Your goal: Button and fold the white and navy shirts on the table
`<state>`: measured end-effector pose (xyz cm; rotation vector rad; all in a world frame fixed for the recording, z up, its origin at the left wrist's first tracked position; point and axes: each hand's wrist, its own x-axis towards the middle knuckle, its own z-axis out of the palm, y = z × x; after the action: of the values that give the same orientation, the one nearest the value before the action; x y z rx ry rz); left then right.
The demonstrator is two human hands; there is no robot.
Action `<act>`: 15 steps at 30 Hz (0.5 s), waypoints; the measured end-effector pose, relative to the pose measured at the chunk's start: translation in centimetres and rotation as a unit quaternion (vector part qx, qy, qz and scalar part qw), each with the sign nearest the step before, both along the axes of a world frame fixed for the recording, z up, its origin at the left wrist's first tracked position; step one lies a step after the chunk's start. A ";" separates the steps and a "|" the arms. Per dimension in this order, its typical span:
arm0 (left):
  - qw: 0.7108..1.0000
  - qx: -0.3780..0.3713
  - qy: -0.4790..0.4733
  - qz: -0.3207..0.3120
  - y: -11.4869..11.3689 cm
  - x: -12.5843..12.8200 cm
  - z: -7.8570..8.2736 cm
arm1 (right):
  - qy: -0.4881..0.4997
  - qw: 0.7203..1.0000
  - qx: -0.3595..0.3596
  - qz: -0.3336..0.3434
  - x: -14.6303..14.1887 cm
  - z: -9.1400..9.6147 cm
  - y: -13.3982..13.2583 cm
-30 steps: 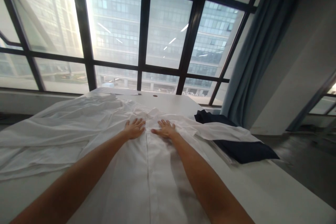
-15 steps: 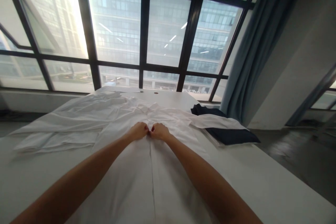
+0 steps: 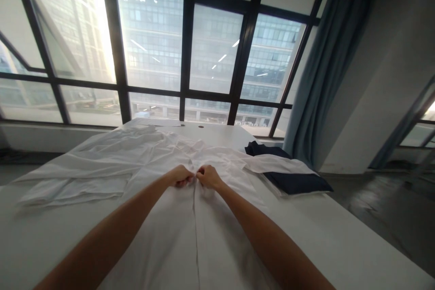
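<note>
A white shirt [image 3: 163, 235] lies spread flat on a white table [image 3: 343, 244], its front placket running up the middle toward the collar. My left hand [image 3: 181, 176] and my right hand [image 3: 207, 176] sit side by side on the placket near the upper chest. Both have their fingers curled and pinch the shirt's front edges, knuckles almost touching. One sleeve [image 3: 81, 163] stretches out to the left; the other sleeve [image 3: 278, 163] drapes to the right.
A dark navy folded garment [image 3: 295, 181] lies at the table's right edge, partly under the white sleeve. Large dark-framed windows [image 3: 186, 54] stand behind the table. A blue-grey curtain [image 3: 322, 68] hangs at the right. Grey floor lies beyond the right edge.
A second ago both hands lay flat and open on the shirt. They then drew together and curled shut, pinching the placket edges, and have shifted slightly toward me.
</note>
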<state>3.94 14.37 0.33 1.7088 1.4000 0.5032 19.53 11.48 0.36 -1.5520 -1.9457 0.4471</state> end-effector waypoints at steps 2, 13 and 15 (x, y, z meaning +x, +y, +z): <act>0.999 -0.019 -0.043 0.000 -0.6 -0.3 -0.4 | 0.101 0.995 -0.004 0.014 0.4 -1.3 -0.1; 0.993 0.040 -0.110 -0.004 -1.8 0.1 -1.6 | 0.264 0.963 0.003 0.044 0.3 -2.9 -1.1; 0.993 0.048 -0.108 -0.003 -2.0 0.1 -1.5 | 0.290 0.955 -0.019 0.051 0.2 -2.7 -1.2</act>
<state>4.06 12.40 -1.19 1.6780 1.2327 0.7388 19.72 10.24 -2.33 -1.1668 -1.5609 0.8784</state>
